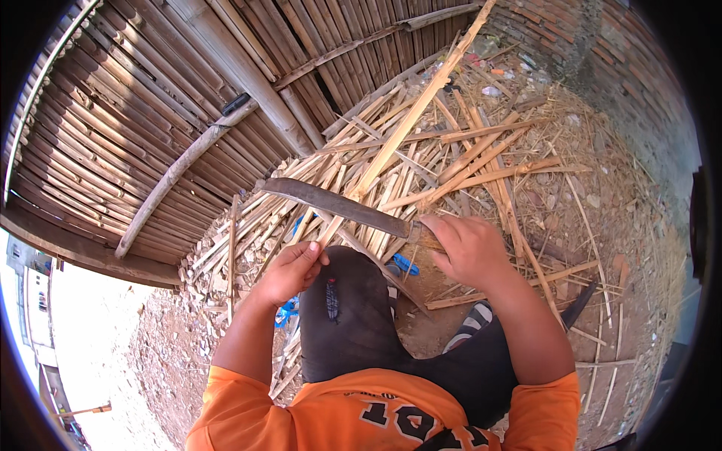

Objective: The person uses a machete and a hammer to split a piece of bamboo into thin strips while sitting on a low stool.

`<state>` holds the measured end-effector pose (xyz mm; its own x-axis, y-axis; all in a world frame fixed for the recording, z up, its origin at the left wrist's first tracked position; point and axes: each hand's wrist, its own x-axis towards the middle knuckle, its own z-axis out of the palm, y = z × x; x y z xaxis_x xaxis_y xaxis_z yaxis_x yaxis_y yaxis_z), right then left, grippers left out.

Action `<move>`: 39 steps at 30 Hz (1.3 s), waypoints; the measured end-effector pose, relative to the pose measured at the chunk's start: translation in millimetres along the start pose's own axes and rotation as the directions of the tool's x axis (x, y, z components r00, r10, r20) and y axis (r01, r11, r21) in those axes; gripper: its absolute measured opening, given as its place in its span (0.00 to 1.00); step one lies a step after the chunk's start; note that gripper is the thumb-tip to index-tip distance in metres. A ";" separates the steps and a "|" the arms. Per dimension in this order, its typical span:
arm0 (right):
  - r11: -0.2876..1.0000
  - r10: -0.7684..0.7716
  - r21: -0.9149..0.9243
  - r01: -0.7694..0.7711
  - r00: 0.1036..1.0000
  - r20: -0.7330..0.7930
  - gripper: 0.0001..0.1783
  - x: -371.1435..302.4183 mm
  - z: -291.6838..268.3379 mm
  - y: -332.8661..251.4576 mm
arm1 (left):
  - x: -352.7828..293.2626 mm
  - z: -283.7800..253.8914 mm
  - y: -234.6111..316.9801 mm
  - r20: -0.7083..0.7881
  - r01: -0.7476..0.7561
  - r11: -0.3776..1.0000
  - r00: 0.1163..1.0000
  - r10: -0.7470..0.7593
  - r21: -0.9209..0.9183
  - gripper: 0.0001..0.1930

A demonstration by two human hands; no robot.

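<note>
My left hand [292, 272] is closed round the near end of a long split bamboo strip [406, 120], thumb on top. The pale strip slants up and away to the right, toward the brick wall. In my right hand [470, 252] is the handle of a machete [338, 205], fingers wrapped round it. Its long dark blade points left and lies across the strip, a short way beyond my left hand. Whether the edge bites into the bamboo I cannot tell. Both hands are over my bent knee in dark trousers.
A heap of split bamboo pieces [474, 161] covers the ground ahead. To the left stands a bamboo slat wall [113, 143] with round poles. A brick wall [632, 83] rises at the far right. Blue plastic strips [406, 264] lie by my feet, near a striped sandal [474, 322].
</note>
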<state>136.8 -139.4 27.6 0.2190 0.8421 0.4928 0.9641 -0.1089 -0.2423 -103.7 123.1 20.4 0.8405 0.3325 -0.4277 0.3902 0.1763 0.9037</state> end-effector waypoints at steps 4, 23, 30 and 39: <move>0.976 -0.084 -0.207 0.072 0.995 -0.052 0.36 -15.7 -5.9 2.2 | -23.4 26.7 -7.7 0.025 -0.026 1.000 0.999 0.027 -0.012 0.20; 0.779 0.613 0.309 -0.545 0.766 -0.193 0.20 -80.8 -48.7 65.2 | -13.5 26.7 88.8 -0.060 0.036 0.129 0.980 0.190 0.991 0.19; 0.783 0.577 0.378 -0.494 0.804 -0.146 0.22 -88.3 -39.0 66.9 | -10.9 41.8 103.1 -0.052 0.046 0.091 0.996 0.073 0.995 0.19; 0.355 0.816 0.838 -0.415 0.574 -0.062 0.22 -79.5 -40.1 44.1 | -19.3 103.4 -5.4 0.017 -0.229 0.895 0.970 0.241 0.382 0.16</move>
<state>168.0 -232.3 11.3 0.9221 0.3620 0.1365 0.1252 0.0545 -0.9906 -83.1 19.9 25.7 0.9163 0.3490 -0.1967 0.3000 -0.2725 0.9142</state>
